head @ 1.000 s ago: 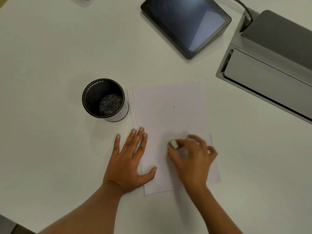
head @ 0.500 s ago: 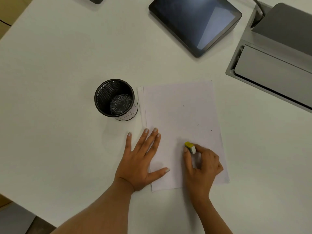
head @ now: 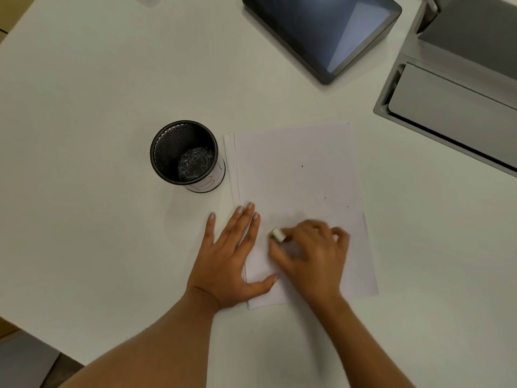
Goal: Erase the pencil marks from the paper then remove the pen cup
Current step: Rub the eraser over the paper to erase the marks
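A small stack of white paper (head: 299, 175) lies on the white table (head: 84, 107), with a few tiny dark specks on the top sheet. My left hand (head: 229, 259) lies flat with straight fingers on the paper's left edge. My right hand (head: 313, 256) pinches a small white eraser (head: 277, 235) and holds it against the lower half of the sheet; the hand is blurred. A black mesh pen cup (head: 184, 155) stands upright just left of the paper, with silvery clips at its bottom.
A dark tablet (head: 321, 32) lies at the back, right of centre. A grey box-shaped device (head: 458, 88) fills the back right corner. The table's left edge (head: 16, 317) runs diagonally at the lower left.
My right hand with the eraser has slid left across the paper towards my left hand, after swinging right half a second earlier. My left hand stays flat on the paper.
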